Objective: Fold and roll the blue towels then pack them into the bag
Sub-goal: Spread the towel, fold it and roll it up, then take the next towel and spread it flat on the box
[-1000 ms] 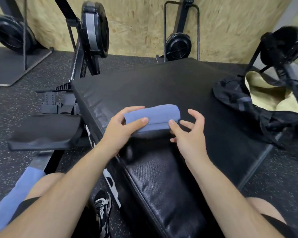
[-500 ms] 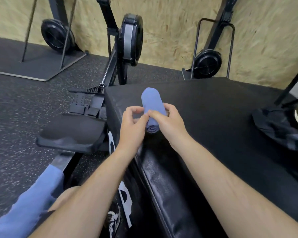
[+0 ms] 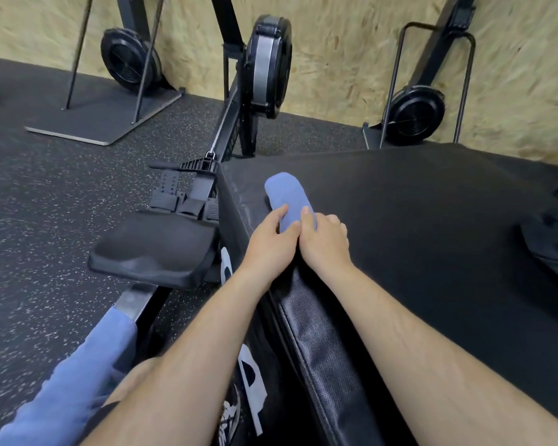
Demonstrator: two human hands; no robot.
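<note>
evidently left hand (image 3: pixel 269 243) and right hand (image 3: pixel 324 241) are pinching the rolled towel (image 3: pixel 287 196) tight, readying it for the bag (image 3: pixel 551 239) lying rightward.

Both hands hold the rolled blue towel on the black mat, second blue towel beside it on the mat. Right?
No: head view shows the second blue towel off the black mat, lower left by the person's leg. The left hand and right hand do hold the rolled blue towel on the mat.
</note>
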